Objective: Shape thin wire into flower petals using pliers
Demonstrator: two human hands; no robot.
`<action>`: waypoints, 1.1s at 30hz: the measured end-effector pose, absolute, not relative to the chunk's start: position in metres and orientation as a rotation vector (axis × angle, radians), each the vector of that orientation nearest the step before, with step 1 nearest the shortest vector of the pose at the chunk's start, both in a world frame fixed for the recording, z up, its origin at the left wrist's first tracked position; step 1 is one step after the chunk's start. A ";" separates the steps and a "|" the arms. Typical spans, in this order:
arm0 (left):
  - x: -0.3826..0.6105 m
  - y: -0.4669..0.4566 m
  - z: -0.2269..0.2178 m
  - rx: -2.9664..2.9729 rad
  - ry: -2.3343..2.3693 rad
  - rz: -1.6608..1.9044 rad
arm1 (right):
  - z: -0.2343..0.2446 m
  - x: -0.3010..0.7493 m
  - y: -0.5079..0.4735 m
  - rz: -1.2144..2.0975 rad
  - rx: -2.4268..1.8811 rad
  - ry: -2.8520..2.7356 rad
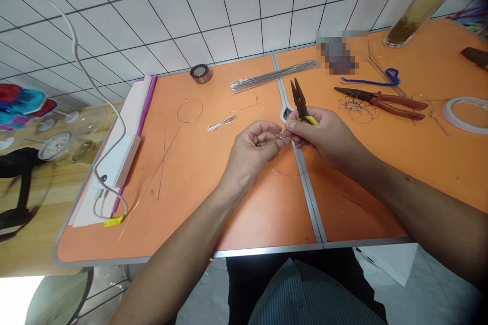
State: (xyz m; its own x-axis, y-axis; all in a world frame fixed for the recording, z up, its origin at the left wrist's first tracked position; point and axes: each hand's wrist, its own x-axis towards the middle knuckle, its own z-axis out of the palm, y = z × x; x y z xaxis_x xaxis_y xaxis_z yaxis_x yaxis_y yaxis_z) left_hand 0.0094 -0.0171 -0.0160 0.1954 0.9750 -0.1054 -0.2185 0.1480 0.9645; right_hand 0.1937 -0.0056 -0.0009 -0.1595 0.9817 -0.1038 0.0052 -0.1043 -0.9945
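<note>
My left hand (253, 150) is closed, pinching a thin bent wire (279, 136) between thumb and fingers. My right hand (324, 132) meets it at the fingertips, where thumb and forefinger also pinch at the wire. Tucked in that same right hand is a pair of needle-nose pliers (300, 100), its dark jaws pointing up and away and a yellow handle showing. Faint loops of wire hang below both hands, too fine to follow. To the left lie a short bundle of cut wires (222, 123) and a wire ring (189, 111).
Behind lie a long wire bundle (267, 78) and a tape roll (201, 73). On the right are red-handled pliers (398, 105), a blue twisted piece (392, 78), a white ring-shaped roll (450, 111) and a tall glass of liquid (419, 10). A white box (120, 162) with a cable stands left.
</note>
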 end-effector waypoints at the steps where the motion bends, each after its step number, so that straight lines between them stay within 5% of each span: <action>1: 0.009 -0.017 -0.016 1.026 0.976 1.070 | 0.000 0.194 -0.006 1.394 -1.212 -1.282; 12: 0.008 -0.019 -0.013 1.115 1.037 1.122 | 0.010 0.189 -0.014 1.067 -1.270 -1.496; 33: 0.003 -0.020 -0.004 1.098 0.967 1.059 | 0.014 0.188 -0.015 1.209 -1.209 -1.385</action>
